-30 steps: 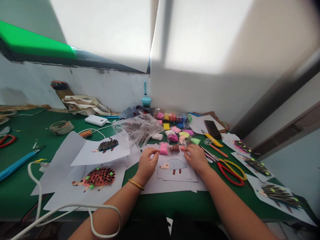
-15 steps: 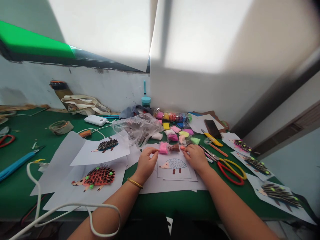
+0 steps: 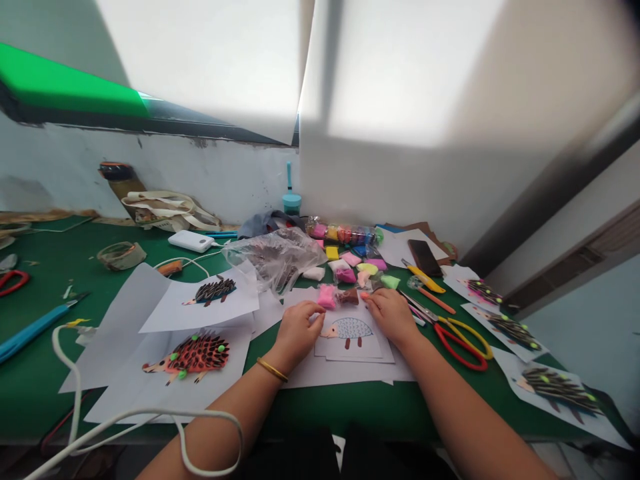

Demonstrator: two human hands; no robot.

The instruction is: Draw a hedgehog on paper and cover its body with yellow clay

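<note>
Squeeze lightly: beside the hedgehog drawing (image 3: 351, 329), the right hand (image 3: 394, 315) seemingly pinches orange clay (image 3: 365, 295). Opposite, the left hand (image 3: 298, 331) is spread.

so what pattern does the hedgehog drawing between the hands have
The hedgehog drawing has blue scallop-like marks across its back; see the head view.

The hedgehog drawing (image 3: 353, 328) lies flat just right of centre in the frame's lower half, snout pointing left, body patterned with blue scallops, two brown legs below. Directly above it sit a plump pink packet (image 3: 327, 296), a brown packet (image 3: 349, 297) beside it, and rightmost, a small orange piece (image 3: 365, 295).
</note>
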